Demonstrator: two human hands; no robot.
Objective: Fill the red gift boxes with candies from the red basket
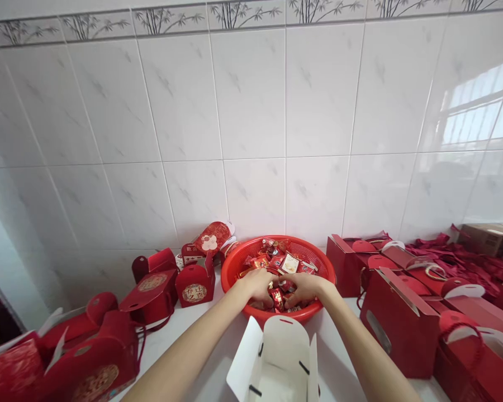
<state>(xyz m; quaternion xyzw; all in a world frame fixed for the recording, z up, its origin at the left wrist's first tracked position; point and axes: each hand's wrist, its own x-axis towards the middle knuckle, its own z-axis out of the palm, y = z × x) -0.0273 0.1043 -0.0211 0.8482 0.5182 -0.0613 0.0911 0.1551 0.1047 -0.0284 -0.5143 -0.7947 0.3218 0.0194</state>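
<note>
A round red plastic basket [324, 282] with perforated sides holds a heap of red, gold and white wrapped candies [290, 263]. Both of my hands reach down into it. On the left of the heap, my left hand [260, 286] has its fingers curled around candies, with the fingertips partly buried. Opposite it, my right hand [302, 288] is bent around candies too, its fingers partly hidden. A few red candies show in the gap between the hands. Directly in front of the basket stands an open white-lined gift box [280, 368], with its flaps up and dark cord ends inside.
Red gift boxes [151, 287] with gold print stand along the left. More red boxes [398, 318] crowd the right side. Dark red ribbons [440, 251] and a brown cardboard box [490, 239] lie at the back right. A tiled wall [255, 111] rises behind.
</note>
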